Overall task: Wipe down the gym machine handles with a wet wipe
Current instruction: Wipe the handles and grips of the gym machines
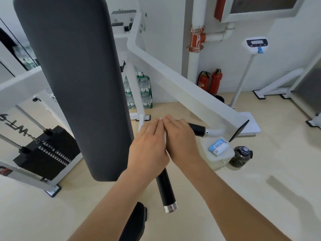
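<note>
Hands, left (147, 146) and right (180, 141), cover the wipe (165, 136) (only an edge shows) on the handle (165, 188); grip unclear.

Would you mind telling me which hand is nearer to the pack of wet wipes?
Right. The right hand lies just left of the wipes pack; the left hand sits beyond it, further left.

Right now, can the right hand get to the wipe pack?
Probably yes. The wipe pack lies on a white ledge just right of the right hand, with nothing between them. But that hand and the left hand are both pressed on the handle with the wipe.
</note>
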Demonstrator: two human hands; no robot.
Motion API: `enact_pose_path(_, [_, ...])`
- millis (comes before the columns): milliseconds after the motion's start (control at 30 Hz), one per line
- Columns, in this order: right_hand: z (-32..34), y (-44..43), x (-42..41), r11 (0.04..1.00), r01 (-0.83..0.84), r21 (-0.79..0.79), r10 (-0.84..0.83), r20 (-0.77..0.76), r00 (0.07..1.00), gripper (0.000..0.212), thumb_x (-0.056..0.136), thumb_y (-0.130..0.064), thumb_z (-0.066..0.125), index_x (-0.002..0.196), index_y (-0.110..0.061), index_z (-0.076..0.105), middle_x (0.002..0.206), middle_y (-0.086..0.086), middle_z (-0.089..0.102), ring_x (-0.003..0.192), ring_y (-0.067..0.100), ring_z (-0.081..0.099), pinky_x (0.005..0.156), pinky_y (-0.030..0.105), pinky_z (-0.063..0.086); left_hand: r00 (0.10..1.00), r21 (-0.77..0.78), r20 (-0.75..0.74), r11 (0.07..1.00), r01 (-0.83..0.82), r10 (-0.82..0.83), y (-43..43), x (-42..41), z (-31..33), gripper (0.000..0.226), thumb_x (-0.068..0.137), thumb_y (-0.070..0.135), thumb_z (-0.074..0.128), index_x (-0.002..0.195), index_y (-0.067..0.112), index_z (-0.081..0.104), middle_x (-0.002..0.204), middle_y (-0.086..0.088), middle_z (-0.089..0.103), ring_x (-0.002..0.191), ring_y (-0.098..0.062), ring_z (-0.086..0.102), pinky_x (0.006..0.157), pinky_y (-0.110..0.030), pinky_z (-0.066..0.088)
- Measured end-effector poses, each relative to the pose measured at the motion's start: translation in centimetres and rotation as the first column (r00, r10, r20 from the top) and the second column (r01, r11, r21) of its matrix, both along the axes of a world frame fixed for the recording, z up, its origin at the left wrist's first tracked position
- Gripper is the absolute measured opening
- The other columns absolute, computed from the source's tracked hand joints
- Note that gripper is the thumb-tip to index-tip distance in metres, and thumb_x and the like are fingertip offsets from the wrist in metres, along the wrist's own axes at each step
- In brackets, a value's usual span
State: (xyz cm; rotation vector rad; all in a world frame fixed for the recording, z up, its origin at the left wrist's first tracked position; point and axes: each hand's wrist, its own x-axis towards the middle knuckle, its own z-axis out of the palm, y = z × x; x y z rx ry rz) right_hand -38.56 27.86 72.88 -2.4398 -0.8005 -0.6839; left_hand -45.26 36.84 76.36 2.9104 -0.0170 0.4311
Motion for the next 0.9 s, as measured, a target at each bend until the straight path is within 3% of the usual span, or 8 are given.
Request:
enact_pose_path(200, [-1.2, -7.3, -0.2, 0.943, 0.333, 0.019, -0.328, -0.122, 0.937, 0.029, 0.073, 0.011, 0.063, 0.091, -0.012, 0.066, 0.075, 0.001, 0.066, 0.062, 0.018, 0.033, 0.054, 0.026, 0.022, 0.997, 0.123, -0.062, 0.990, 0.061, -0.053, -0.9, 1.4, -0.3, 0.069, 0.087, 0.011, 0.046, 0.149, 0.009, 0.017, 0.156, -0.005, 0.021, 0.145, -0.022, 0.013, 0.119, -0.035, 0.013])
enact_pose_path(367, [-0.4, -3.3, 0.1, 0.976, 0.204, 0.074, -0.192, -0.147, 0.970, 0.028, 0.069, 0.005, 0.056, 0.091, -0.009, 0.066, 0.081, 0.001, 0.069, 0.061, 0.026, 0.051, 0.061, 0.029, 0.039, 0.993, 0.135, -0.079, 0.986, 0.098, -0.088, -1.6, 2.3, -0.2, 0.064, 0.086, 0.014, 0.043, 0.147, 0.015, 0.023, 0.154, -0.003, 0.026, 0.145, -0.022, 0.015, 0.119, -0.038, 0.013])
enact_pose_path(500, [-0.3, -7.2, -1.0, 0.925, 0.379, -0.010, -0.373, -0.202, 0.906, 0.031, 0.080, 0.003, 0.053, 0.099, -0.017, 0.066, 0.067, -0.006, 0.057, 0.068, 0.023, 0.044, 0.051, 0.028, 0.030, 0.988, 0.142, -0.076, 0.980, 0.142, -0.132, -1.3, 2.4, -0.5, 0.061, 0.088, 0.016, 0.043, 0.147, 0.015, 0.024, 0.154, -0.002, 0.027, 0.144, -0.021, 0.017, 0.119, -0.039, 0.013])
enact_pose_path(567, [0.7, -7.0, -0.4, 0.916, 0.396, -0.059, -0.397, -0.260, 0.880, 0.024, 0.083, -0.001, 0.053, 0.095, -0.016, 0.068, 0.058, -0.007, 0.046, 0.073, 0.026, 0.045, 0.051, 0.033, 0.037, 0.987, 0.146, -0.063, 0.976, 0.159, -0.151, -1.0, 2.6, -0.6, 0.060, 0.090, 0.020, 0.043, 0.147, 0.014, 0.026, 0.153, -0.003, 0.029, 0.143, -0.021, 0.020, 0.118, -0.039, 0.014])
enact_pose_path(633, [1.0, -5.6, 0.7, 0.933, 0.338, -0.127, -0.360, -0.266, 0.894, 0.022, 0.084, -0.006, 0.050, 0.091, -0.018, 0.067, 0.068, 0.000, 0.061, 0.077, 0.023, 0.043, 0.057, 0.038, 0.044, 0.983, 0.129, -0.056, 0.975, 0.183, -0.177, -0.9, 2.9, -0.6, 0.056, 0.090, 0.022, 0.044, 0.144, 0.014, 0.032, 0.150, -0.003, 0.036, 0.140, -0.021, 0.026, 0.118, -0.038, 0.017])
enact_pose_path(733, [-0.3, -5.3, 0.5, 0.977, 0.213, 0.006, -0.203, -0.269, 0.941, 0.031, 0.085, -0.009, 0.045, 0.103, -0.022, 0.067, 0.095, -0.007, 0.071, 0.075, 0.016, 0.042, 0.066, 0.035, 0.047, 0.977, 0.041, -0.044, 0.977, 0.212, -0.210, -1.0, 3.5, -0.5, 0.055, 0.088, 0.022, 0.049, 0.141, 0.018, 0.037, 0.143, 0.000, 0.045, 0.135, -0.020, 0.035, 0.116, -0.037, 0.021])
enact_pose_path(800, [-1.5, -6.5, -0.9, 0.974, 0.172, 0.150, -0.148, -0.155, 0.977, 0.037, 0.084, -0.013, 0.041, 0.107, -0.018, 0.070, 0.106, -0.005, 0.072, 0.071, 0.015, 0.047, 0.071, 0.020, 0.042, 0.971, -0.065, -0.016, 0.969, 0.236, -0.238, -1.2, 3.6, -0.2, 0.061, 0.086, 0.019, 0.054, 0.143, 0.023, 0.034, 0.142, 0.003, 0.046, 0.133, -0.018, 0.038, 0.115, -0.041, 0.024])
enact_pose_path(900, [-2.0, -7.7, -1.2, 0.943, 0.245, 0.227, -0.249, -0.011, 0.968, 0.028, 0.081, -0.003, 0.053, 0.097, -0.012, 0.074, 0.093, -0.001, 0.075, 0.066, 0.020, 0.055, 0.066, 0.016, 0.038, 0.951, -0.152, -0.004, 0.940, 0.305, -0.310, -2.0, 3.8, 0.4, 0.058, 0.087, 0.015, 0.055, 0.141, 0.024, 0.039, 0.144, 0.004, 0.044, 0.132, -0.016, 0.039, 0.114, -0.044, 0.025])
